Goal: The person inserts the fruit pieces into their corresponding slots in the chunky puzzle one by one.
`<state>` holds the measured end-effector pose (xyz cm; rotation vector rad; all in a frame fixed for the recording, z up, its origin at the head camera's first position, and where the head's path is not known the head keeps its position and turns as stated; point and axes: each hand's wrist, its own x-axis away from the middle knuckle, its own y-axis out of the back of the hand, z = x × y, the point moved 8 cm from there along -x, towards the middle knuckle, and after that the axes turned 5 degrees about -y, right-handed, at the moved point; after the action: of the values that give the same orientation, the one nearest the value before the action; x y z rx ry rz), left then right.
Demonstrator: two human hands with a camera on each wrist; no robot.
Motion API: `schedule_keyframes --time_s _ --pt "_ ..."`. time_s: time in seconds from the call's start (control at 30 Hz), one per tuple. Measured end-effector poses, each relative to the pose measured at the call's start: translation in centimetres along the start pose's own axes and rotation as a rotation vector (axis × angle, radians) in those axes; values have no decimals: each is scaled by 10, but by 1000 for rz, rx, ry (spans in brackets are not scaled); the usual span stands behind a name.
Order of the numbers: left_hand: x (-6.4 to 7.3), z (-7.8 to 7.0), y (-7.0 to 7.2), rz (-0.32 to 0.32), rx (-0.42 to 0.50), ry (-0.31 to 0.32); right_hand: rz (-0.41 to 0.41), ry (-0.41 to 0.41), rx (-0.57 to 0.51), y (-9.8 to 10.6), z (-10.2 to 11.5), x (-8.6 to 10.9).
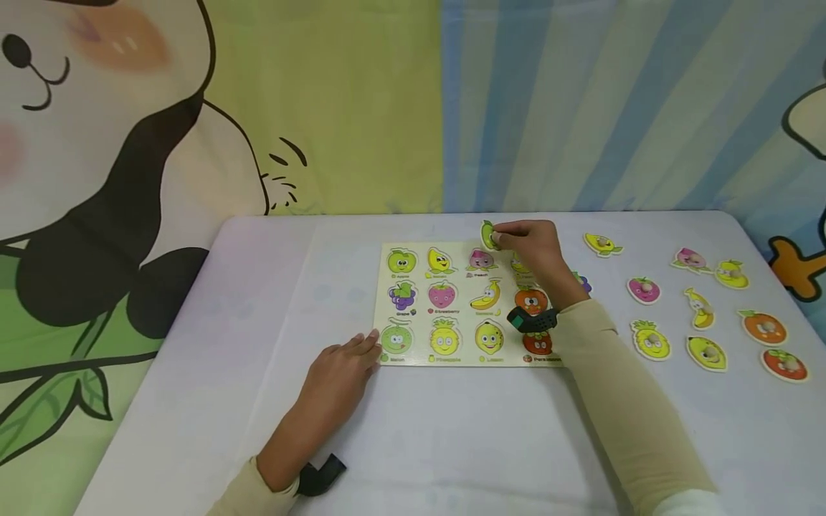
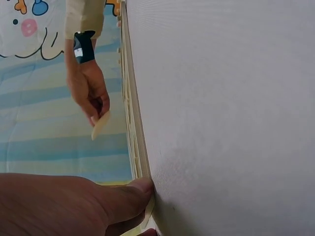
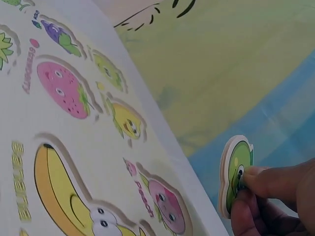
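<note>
My right hand (image 1: pixel 532 247) pinches a green apple puzzle piece (image 3: pixel 236 172) by its small knob, raised above the board's back edge. In the right wrist view, the piece stands on edge between thumb and fingers. A cream fruit puzzle board (image 1: pixel 422 360) lies flat on the table, with printed fruit pictures in cut recesses; the peach recess (image 3: pixel 167 204) is near this hand. My left hand (image 1: pixel 342 373) holds the board at its near left corner. Its thumb (image 2: pixel 140 189) presses the board's edge in the left wrist view, fingertips close by.
Loose fruit pieces lie right of the board, among them a pineapple piece (image 1: pixel 652 342), a lemon piece (image 1: pixel 706 355), a banana piece (image 1: pixel 699 309) and an orange piece (image 1: pixel 763 328). A grape piece (image 1: pixel 584 282) is partly hidden by the right arm. A cartoon-print curtain (image 1: pixel 335 107) hangs behind the white table (image 1: pixel 258 301).
</note>
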<state>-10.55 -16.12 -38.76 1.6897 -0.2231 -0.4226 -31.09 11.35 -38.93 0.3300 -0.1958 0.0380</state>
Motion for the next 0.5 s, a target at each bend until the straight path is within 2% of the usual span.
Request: schedule_keyframes --time_s 0.27,0.5 --pt "-2 0 -1 20 -18 5 46 1 25 -43 12 4" --pt "-2 -2 0 16 -21 -28 88 9 18 -77 17 5"
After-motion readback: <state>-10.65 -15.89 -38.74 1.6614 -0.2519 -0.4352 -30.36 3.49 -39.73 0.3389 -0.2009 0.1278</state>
